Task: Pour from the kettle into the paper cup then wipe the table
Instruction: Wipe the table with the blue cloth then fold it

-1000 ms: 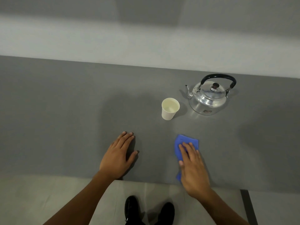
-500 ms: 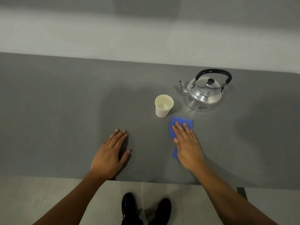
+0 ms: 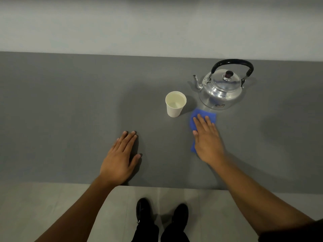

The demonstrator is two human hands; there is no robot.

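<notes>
- The right hand (image 3: 208, 142) lay flat with its fingers spread on a blue cloth (image 3: 203, 117), pressing it onto the grey table (image 3: 70, 110)
- The left hand (image 3: 120, 158) lay flat and open on the table, holding nothing
- The paper cup (image 3: 175, 104) stood upright just left of the cloth
- The shiny kettle (image 3: 222, 86) stood right behind the cloth, its spout pointing left

small sticker on kettle (image 3: 220, 89) front, too blurry to read
</notes>
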